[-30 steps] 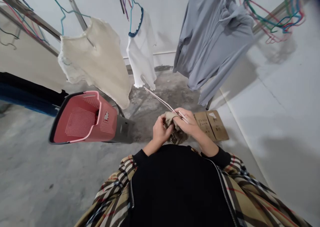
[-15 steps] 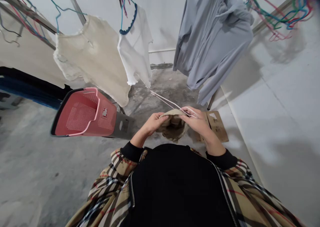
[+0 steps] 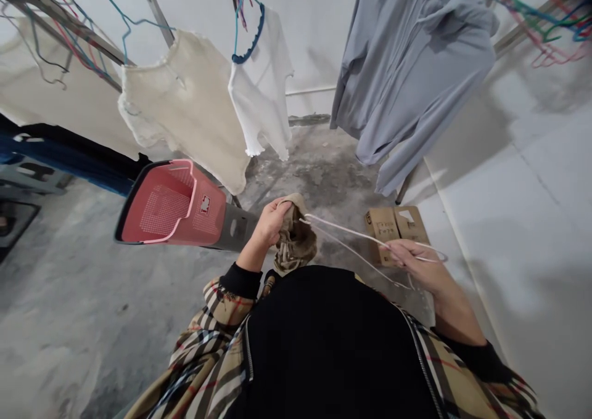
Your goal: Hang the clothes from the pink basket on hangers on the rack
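Note:
My left hand point(image 3: 272, 217) is closed on a bunched tan cloth point(image 3: 293, 240) held in front of my chest. My right hand point(image 3: 415, 262) has swung out to the right and grips a pale wire hanger point(image 3: 365, 239). The hanger's far end reaches back to the cloth and seems to touch it. Both hands are raised above the concrete floor. A pink laundry basket point(image 3: 172, 205) lies tipped on its side just left of my left hand.
A cream top point(image 3: 185, 105), a white top point(image 3: 262, 95) and a grey shirt point(image 3: 407, 61) hang on rails ahead. Coloured wire hangers point(image 3: 536, 12) dangle at the top right. Flat cardboard pieces point(image 3: 393, 225) lie on the floor by the white wall.
My hands, together on the cloth before, have parted. The right hand has drawn the hanger out to the right while the left keeps the cloth. The view has shifted a little.

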`<state>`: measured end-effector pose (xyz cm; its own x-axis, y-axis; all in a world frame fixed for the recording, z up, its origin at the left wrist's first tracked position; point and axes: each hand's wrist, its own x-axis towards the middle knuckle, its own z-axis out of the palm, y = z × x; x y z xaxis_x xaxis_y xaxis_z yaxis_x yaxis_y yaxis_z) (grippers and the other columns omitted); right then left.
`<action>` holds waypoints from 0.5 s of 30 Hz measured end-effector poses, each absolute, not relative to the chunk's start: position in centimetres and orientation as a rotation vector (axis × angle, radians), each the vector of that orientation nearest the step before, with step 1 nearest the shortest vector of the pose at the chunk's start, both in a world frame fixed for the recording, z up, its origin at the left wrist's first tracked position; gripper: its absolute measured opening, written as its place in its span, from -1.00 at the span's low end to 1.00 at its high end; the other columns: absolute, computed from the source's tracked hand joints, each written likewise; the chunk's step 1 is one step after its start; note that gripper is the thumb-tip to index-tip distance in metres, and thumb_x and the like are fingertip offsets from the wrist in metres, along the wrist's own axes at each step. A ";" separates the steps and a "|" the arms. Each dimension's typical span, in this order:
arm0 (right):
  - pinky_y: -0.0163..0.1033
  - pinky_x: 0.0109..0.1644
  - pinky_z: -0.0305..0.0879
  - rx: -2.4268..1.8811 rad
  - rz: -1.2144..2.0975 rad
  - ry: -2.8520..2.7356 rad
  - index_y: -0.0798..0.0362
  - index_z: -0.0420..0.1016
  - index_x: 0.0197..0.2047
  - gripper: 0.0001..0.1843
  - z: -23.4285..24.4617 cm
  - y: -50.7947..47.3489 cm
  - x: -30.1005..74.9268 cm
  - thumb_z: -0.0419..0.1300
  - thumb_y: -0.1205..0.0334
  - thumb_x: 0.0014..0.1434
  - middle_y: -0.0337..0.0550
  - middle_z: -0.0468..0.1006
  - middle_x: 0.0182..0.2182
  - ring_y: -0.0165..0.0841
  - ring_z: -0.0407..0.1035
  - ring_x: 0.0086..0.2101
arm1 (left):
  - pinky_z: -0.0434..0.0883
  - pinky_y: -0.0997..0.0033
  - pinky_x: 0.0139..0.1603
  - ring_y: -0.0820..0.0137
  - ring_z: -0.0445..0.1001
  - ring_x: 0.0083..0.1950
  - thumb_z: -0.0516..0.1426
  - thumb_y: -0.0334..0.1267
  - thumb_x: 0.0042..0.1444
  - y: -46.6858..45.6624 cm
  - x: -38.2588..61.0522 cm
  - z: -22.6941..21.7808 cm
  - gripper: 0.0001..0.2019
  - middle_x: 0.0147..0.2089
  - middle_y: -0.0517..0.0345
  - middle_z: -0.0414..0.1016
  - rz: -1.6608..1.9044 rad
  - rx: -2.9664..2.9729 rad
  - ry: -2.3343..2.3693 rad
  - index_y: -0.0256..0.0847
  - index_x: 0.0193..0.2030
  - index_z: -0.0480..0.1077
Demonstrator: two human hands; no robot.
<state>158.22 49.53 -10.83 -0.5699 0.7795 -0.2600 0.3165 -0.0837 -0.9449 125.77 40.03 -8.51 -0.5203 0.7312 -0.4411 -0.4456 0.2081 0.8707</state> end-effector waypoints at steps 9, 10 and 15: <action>-0.35 -0.50 0.07 -1.023 1.620 -2.016 0.06 0.59 -0.26 -0.55 -13.6 47.8 149.6 0.08 -0.14 0.20 -0.26 0.29 -0.56 -0.47 0.14 -0.56 | 0.41 0.47 -0.23 0.44 0.49 -0.31 0.22 -0.06 -0.01 39.4 127.7 -9.8 -0.65 -0.29 0.15 0.57 1.549 0.574 1.663 -0.26 -0.14 0.50; -0.34 -0.47 0.09 -1.011 1.579 -2.002 0.07 0.58 -0.34 -0.54 -13.9 47.7 148.5 0.08 -0.15 0.18 -0.26 0.30 -0.58 -0.46 0.15 -0.56 | 0.42 0.44 -0.16 0.40 0.51 -0.24 0.20 -0.06 0.03 39.1 128.3 -9.9 -0.65 -0.23 0.11 0.58 1.524 0.660 1.682 -0.26 -0.13 0.51; -0.31 -0.42 0.13 -0.998 1.492 -1.834 0.07 0.44 -0.49 -0.51 -14.8 47.6 145.4 0.06 -0.19 0.16 -0.27 0.24 -0.63 -0.45 0.10 -0.55 | 0.40 0.31 0.07 0.25 0.52 0.01 0.09 -0.13 0.17 37.2 130.1 -10.5 -0.65 -0.01 0.00 0.58 1.166 1.238 1.721 -0.23 0.02 0.49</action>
<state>145.41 47.64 -14.82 -0.5606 0.8277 -0.0269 0.1949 0.1002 -0.9757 130.06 37.17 -10.51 -0.2926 0.9555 -0.0386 0.3184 0.1354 0.9382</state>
